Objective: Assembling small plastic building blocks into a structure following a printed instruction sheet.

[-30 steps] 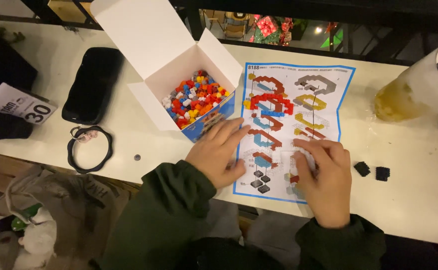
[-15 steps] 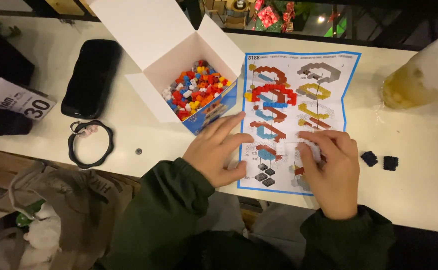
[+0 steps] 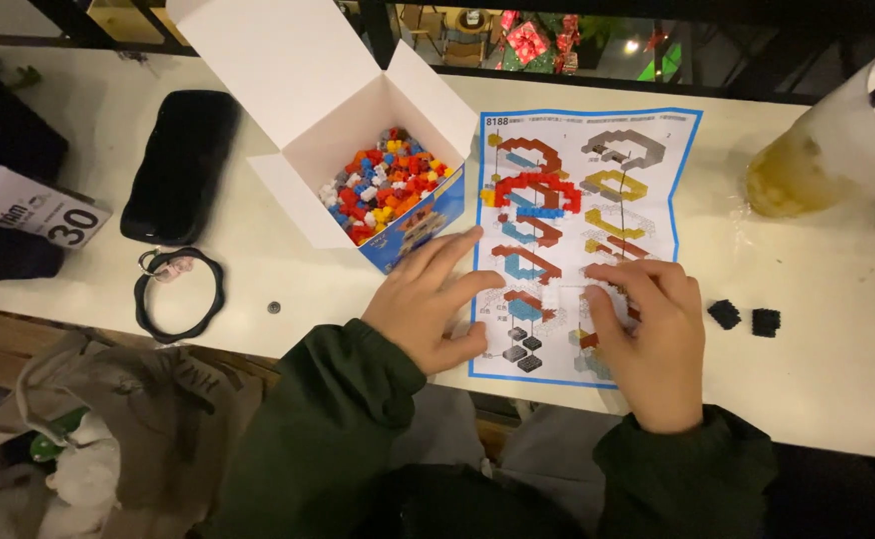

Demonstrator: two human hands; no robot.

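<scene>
A blue-bordered instruction sheet point(image 3: 612, 160) with brick diagrams lies flat on the white table. My left hand point(image 3: 428, 304) rests palm down on its lower left edge, fingers apart and holding nothing. My right hand point(image 3: 652, 334) lies on the sheet's lower right part with fingers curled over a pale patch; whether it grips a small piece there is unclear. Just beyond my left hand stands an open white box point(image 3: 298, 190) filled with small coloured bricks point(image 3: 388, 180). Two small black bricks point(image 3: 745, 318) sit on the table to the right of my right hand.
A black pouch point(image 3: 180, 165), a black ring with a keyring point(image 3: 178, 294) and a numbered card point(image 3: 38, 210) lie at the left. A plastic cup with a yellowish drink point(image 3: 817, 160) stands at the far right. A grey bag point(image 3: 108, 419) sits below the table's near edge.
The view has shifted a little, so the box and sheet sit slightly higher. Both hands stay on the lower part of the sheet, barely moved.
</scene>
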